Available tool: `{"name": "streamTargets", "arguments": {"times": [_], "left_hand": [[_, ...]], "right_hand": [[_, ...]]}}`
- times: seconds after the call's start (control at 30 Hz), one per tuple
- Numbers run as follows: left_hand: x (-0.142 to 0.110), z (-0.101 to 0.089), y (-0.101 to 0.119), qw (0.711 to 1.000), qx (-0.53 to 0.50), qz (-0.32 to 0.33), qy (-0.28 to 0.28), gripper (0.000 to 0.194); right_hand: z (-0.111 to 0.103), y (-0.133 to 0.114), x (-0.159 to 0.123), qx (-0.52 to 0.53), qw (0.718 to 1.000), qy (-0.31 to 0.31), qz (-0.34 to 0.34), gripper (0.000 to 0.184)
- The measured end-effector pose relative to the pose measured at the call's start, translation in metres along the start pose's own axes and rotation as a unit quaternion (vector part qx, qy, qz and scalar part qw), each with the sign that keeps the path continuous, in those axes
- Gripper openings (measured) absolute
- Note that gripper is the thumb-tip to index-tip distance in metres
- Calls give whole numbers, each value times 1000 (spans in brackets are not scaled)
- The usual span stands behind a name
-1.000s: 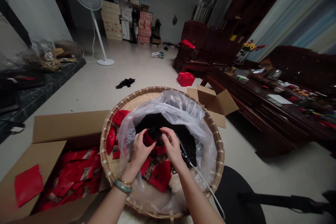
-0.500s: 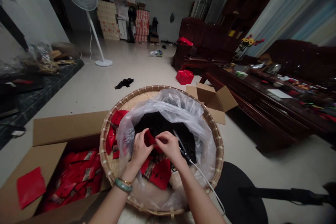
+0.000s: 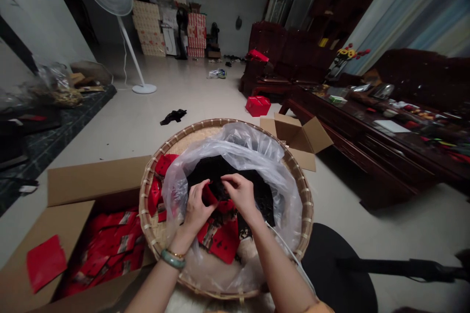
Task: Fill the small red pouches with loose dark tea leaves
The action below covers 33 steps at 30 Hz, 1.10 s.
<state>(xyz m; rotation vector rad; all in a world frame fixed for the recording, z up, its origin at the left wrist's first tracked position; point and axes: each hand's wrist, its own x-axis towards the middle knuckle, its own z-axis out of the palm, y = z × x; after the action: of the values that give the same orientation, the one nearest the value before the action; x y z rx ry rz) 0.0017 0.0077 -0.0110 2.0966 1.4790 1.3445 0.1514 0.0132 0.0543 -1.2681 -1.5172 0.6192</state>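
Currently, the left hand (image 3: 196, 212) sits at the mouth of a clear plastic bag (image 3: 179, 181), with its thumb and forefinger pinching the edge of a small red packet (image 3: 209, 194) and the other fingers curled. The right hand (image 3: 240, 193) is just beside it, with the fingers (image 3: 229, 179) pressed together and bent downward over dark loose material (image 3: 216, 171); whether they grip anything cannot be determined. The pinched packet is inside the bag, against that material. The bag rests in a round woven bamboo tray (image 3: 147, 200). More red packets (image 3: 223, 239) lie below the hands, and others (image 3: 156, 190) lie along the tray's left side, outside the bag. A jade bangle (image 3: 172, 260) and a thin gold bracelet encircle the left wrist. A white cable (image 3: 290, 259) runs beside the right forearm and across the bag. Left of the tray, just beside its rim, an open cardboard box (image 3: 73, 181) holds stacked red packets (image 3: 106, 249), with one loose packet (image 3: 46, 263) on its flap. A smaller open carton (image 3: 297, 134) stands beyond the tray.
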Motion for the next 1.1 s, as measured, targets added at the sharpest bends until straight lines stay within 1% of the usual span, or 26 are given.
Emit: {"name": "streamTargets", "arguments": {"times": [0.03,0.07,0.1,0.17,0.23,0.27,0.3,0.33,0.4,0.5,0.53,0.57,0.6,0.7,0.8,0.9,0.97,1.03,1.1], "left_hand": [[0,0,0,1000,4,-3,4,56],[0,0,-1,1000,7,-6,8,56],[0,0,-1,1000,9,-9,12,56],[0,1,-1,1000,11,-14,14,57],[0,1,0,1000,11,-20,10,59],[0,2,0,1000,12,-26,9,60],[0,1,1,999,14,-33,8,61],[0,1,1,999,16,-40,10,62],[0,0,2,998,22,-49,16,62],[-1,-1,3,998,28,-51,32,64],[-1,-1,3,997,29,-53,37,65],[-1,0,3,997,30,-56,40,66],[-1,0,3,997,30,-60,39,67],[-3,2,2,998,26,-61,21,68],[-4,1,3,999,20,-48,-6,68],[-3,-2,4,999,2,-32,-42,67],[-2,-4,4,998,-17,-37,-47,66],[-1,-5,4,997,-36,-55,-33,65],[0,-5,5,996,-48,-71,-18,63]], "right_hand": [[-3,-1,-1,2,1000,20,0,16],[-5,-2,-3,-1,1000,26,-3,16],[-8,-3,-6,-11,1000,13,-11,16],[-12,-4,-13,-52,996,-63,-33,20],[-12,-3,-20,-102,984,-140,-46,24],[-11,-2,-22,-117,979,-160,-46,22],[-10,-1,-23,-121,978,-167,-45,18],[-10,0,-23,-112,979,-163,-42,14],[-10,1,-20,-69,989,-130,-32,11],[-14,-1,-14,-12,998,-53,-10,13],[-15,-3,-14,-8,999,-43,-6,13],[-15,-5,-14,-13,999,-49,-10,13],[-15,-6,-15,-28,997,-68,-21,12],[-9,-8,-20,-112,981,-148,-58,17],[-2,-6,-24,-187,962,-191,-49,18],[-1,-3,-23,-210,952,-219,-42,19],[-4,-3,-23,-193,956,-215,-51,21],[-8,-4,-24,-179,964,-189,-63,22],[-11,-7,-25,-200,964,-159,-76,18]]}}
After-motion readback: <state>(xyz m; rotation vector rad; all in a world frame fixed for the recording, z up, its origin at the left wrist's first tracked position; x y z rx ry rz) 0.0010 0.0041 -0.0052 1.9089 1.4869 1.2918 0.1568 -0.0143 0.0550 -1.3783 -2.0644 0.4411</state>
